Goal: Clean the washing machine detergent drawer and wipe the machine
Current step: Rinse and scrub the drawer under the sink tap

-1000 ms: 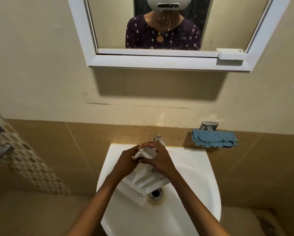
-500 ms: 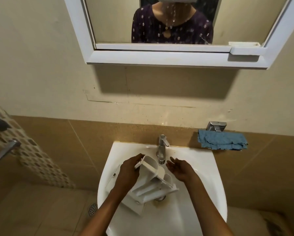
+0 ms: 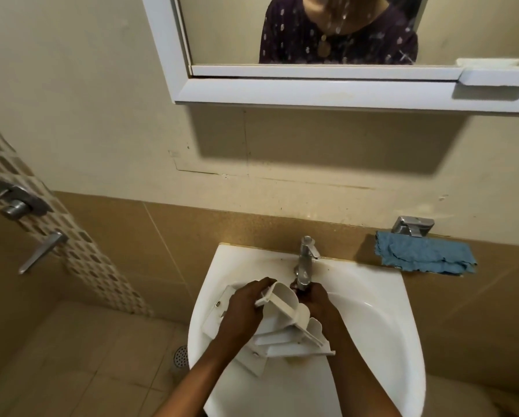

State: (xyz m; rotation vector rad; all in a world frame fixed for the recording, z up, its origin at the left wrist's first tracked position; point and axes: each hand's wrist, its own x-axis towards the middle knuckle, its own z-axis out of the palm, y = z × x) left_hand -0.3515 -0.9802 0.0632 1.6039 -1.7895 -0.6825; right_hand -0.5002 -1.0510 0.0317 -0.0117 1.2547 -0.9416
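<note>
1. Over a white wall-mounted washbasin (image 3: 381, 320), a person holds a white plastic detergent drawer (image 3: 285, 320) with both bare hands, seen from the head-worn camera.
2. The left hand (image 3: 246, 308) closes around the drawer's left side, fingers curled over its upper edge in a firm hold.
3. The right hand (image 3: 318, 302) sits against the drawer's right side, directly under the spout of the chrome tap (image 3: 305, 263); its fingers are bent toward the drawer, but the view does not make clear whether they grasp it or only rest against it.
4. The drawer is tilted inside the basin, its curved compartments facing up and to the right, its flat front panel (image 3: 222, 317) angled down toward the basin's left rim.
5. Whether water runs from the tap cannot be made out.
6. A crumpled blue cloth (image 3: 423, 255) lies on the tiled ledge to the right of the basin, well apart from the hands, just below a small chrome wall fitting (image 3: 413, 225).
7. A white-framed mirror (image 3: 312, 88) hangs above, reflecting a dark patterned top.
8. Chrome shower valves (image 3: 17, 200) project from the mosaic-tiled strip at left, and a round floor drain (image 3: 180, 356) shows beside the basin's lower left edge.
</note>
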